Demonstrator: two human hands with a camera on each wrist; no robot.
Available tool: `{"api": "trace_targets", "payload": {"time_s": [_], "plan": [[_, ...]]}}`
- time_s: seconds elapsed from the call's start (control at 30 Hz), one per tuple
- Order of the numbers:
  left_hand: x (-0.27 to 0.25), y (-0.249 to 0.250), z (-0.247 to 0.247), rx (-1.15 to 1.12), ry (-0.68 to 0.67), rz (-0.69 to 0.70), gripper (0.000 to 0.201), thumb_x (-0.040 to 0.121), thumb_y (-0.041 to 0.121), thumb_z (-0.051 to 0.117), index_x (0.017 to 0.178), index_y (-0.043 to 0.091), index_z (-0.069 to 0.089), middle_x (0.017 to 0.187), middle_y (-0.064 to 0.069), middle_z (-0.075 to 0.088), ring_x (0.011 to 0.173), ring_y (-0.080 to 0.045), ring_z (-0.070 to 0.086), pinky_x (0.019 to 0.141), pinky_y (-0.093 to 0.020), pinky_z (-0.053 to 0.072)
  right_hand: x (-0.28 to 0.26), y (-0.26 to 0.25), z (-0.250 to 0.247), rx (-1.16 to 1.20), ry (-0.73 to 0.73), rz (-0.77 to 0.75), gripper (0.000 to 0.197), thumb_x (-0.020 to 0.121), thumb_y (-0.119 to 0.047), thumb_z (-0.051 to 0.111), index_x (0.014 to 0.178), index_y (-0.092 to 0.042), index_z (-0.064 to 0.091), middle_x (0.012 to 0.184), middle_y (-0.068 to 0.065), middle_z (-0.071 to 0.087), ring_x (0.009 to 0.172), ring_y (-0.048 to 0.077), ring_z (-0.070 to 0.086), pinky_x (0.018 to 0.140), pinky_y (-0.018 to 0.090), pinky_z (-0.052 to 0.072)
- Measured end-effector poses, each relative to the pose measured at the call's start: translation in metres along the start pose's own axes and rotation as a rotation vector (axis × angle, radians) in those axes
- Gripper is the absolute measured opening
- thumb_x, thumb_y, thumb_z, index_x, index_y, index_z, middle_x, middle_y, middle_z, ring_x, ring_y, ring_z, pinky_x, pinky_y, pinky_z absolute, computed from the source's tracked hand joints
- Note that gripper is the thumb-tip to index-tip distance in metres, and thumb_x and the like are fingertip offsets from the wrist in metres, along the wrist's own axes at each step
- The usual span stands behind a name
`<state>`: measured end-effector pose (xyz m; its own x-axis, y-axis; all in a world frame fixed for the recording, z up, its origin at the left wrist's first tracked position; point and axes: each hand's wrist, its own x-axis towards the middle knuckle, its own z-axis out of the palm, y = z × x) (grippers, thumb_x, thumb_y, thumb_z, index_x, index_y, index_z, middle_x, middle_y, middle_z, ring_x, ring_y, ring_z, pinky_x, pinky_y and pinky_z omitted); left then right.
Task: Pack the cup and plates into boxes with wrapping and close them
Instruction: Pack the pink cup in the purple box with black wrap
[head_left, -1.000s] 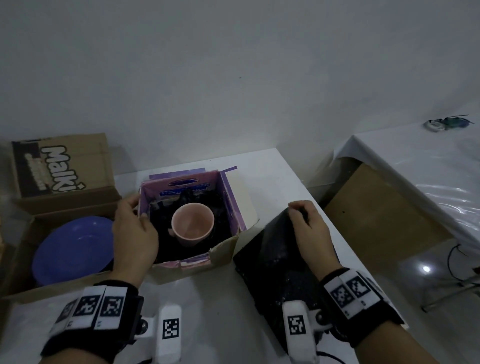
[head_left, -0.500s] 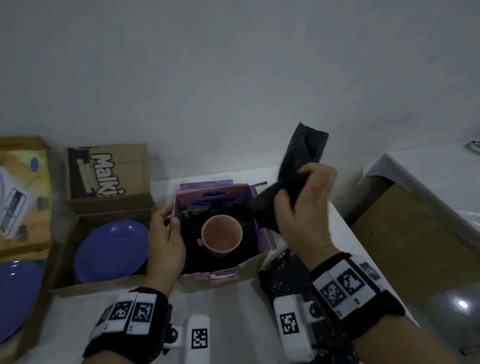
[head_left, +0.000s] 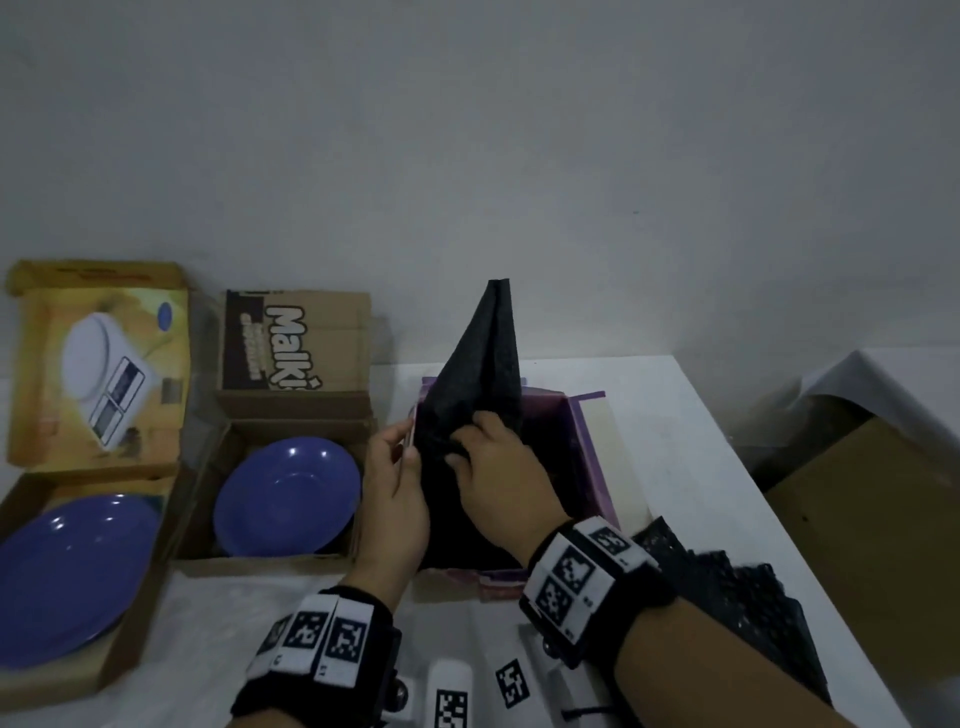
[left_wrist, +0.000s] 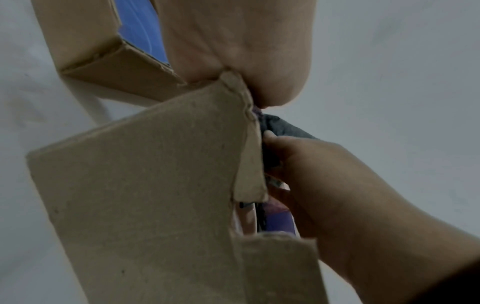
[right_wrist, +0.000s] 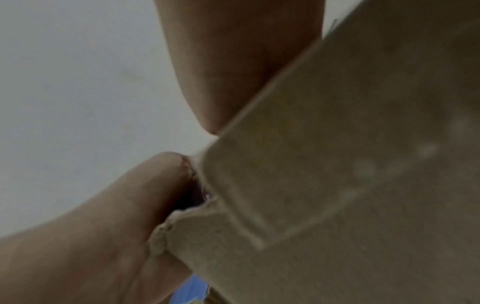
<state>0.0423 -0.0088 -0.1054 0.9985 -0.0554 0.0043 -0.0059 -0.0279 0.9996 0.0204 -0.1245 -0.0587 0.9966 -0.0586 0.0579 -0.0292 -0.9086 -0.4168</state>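
Observation:
A purple-lined cardboard box stands in the middle of the white table. My right hand grips a black wrapping sheet and holds its lower part inside the box, while its top stands up in a peak. The sheet hides the cup. My left hand pinches the box's left wall. In the left wrist view the box's brown outside fills the frame, with the black sheet above the right hand. One blue plate lies in the open Malki box, another blue plate in the far-left box.
More black wrapping lies on the table to the right of the purple box. A raised lid with a scale picture stands at the back left. Past the table's right edge are a brown board and a white-covered table.
My right hand picked the black sheet up from the table on the right, carried it left and lowered it into the purple box over the cup. The left hand stayed on the box wall.

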Motion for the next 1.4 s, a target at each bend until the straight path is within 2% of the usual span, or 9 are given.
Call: {"api": "trace_targets", "payload": {"time_s": [0.3,0.43,0.5,0.57,0.7,0.8,1.07,1.23,1.4], "plan": [[0.000,0.005,0.001,-0.082,0.018,-0.023,0.026,0.101,0.020,0.040,0.108,0.042,0.049,0.121,0.006,0.057,0.114,-0.011,0.054,0.102,-0.046,0.044,0.025,-0.008,0.007,-0.376,-0.632,0.037,0.049,0.094,-0.040,0.024,0.129,-0.021,0.052,0.137,0.008,0.043,0.131,0.033,0.024,0.105,0.068,-0.011],[0.000,0.003,-0.003,-0.111,-0.011,-0.029,0.022,0.100,0.026,0.042,0.111,0.043,0.050,0.123,0.005,0.057,0.116,-0.013,0.055,0.100,-0.049,0.045,0.032,-0.012,-0.016,-0.327,-0.453,-0.065,0.032,0.093,-0.034,0.040,0.104,-0.018,0.066,0.105,0.006,0.066,0.101,0.027,0.058,0.093,0.046,0.041],[-0.001,0.004,-0.004,-0.125,-0.017,-0.033,0.022,0.099,0.026,0.042,0.110,0.043,0.050,0.122,0.005,0.057,0.115,-0.014,0.055,0.100,-0.049,0.045,0.033,-0.012,-0.033,-0.414,-0.075,-0.258,0.013,0.084,-0.019,0.056,0.091,-0.017,0.067,0.090,0.005,0.066,0.085,0.025,0.061,0.069,0.035,0.047],[-0.001,0.005,-0.004,-0.134,-0.018,-0.041,0.023,0.100,0.023,0.041,0.110,0.042,0.049,0.120,0.005,0.057,0.113,-0.013,0.056,0.098,-0.048,0.047,0.036,-0.003,-0.038,-0.527,0.114,-0.410,0.015,0.073,-0.015,0.066,0.088,-0.016,0.067,0.088,0.005,0.062,0.085,0.027,0.056,0.069,0.039,0.046],[-0.002,0.004,-0.003,-0.115,-0.007,-0.028,0.027,0.100,0.021,0.041,0.109,0.045,0.050,0.121,0.005,0.057,0.114,-0.014,0.056,0.098,-0.049,0.047,0.040,0.021,-0.029,-0.584,-0.002,-0.462,0.018,0.068,-0.027,0.075,0.083,-0.017,0.072,0.090,0.003,0.064,0.087,0.026,0.058,0.072,0.039,0.048],[-0.002,0.002,-0.003,-0.090,-0.004,-0.016,0.027,0.097,0.028,0.043,0.107,0.052,0.051,0.123,0.004,0.057,0.117,-0.016,0.054,0.100,-0.051,0.044,0.036,0.021,-0.026,-0.623,-0.145,-0.452,0.030,0.086,-0.034,0.057,0.107,-0.016,0.066,0.105,0.005,0.064,0.100,0.026,0.056,0.087,0.039,0.042],[-0.002,0.003,-0.005,-0.080,-0.013,-0.024,0.030,0.100,0.023,0.042,0.107,0.051,0.051,0.123,0.008,0.056,0.118,-0.013,0.053,0.102,-0.050,0.043,0.038,0.032,-0.003,-0.096,-0.576,0.064,0.051,0.097,-0.047,0.029,0.145,-0.027,0.029,0.149,0.008,0.035,0.133,0.028,0.036,0.110,0.038,0.028],[-0.002,0.006,-0.004,-0.103,-0.007,-0.040,0.029,0.099,0.023,0.042,0.107,0.049,0.051,0.122,0.009,0.057,0.116,-0.011,0.054,0.101,-0.048,0.044,0.036,0.028,-0.017,-0.127,-0.428,0.059,0.056,0.085,-0.062,0.046,0.132,-0.033,0.047,0.131,-0.002,0.054,0.121,0.021,0.049,0.102,0.039,0.039],[-0.004,0.007,-0.003,-0.105,-0.001,-0.044,0.029,0.100,0.021,0.041,0.108,0.047,0.050,0.121,0.010,0.056,0.116,-0.009,0.054,0.102,-0.045,0.044,0.027,0.023,-0.017,-0.401,-0.482,0.090,0.090,0.062,-0.084,0.049,0.138,-0.039,0.033,0.142,0.007,0.033,0.129,0.032,0.031,0.107,0.054,0.025]]}}
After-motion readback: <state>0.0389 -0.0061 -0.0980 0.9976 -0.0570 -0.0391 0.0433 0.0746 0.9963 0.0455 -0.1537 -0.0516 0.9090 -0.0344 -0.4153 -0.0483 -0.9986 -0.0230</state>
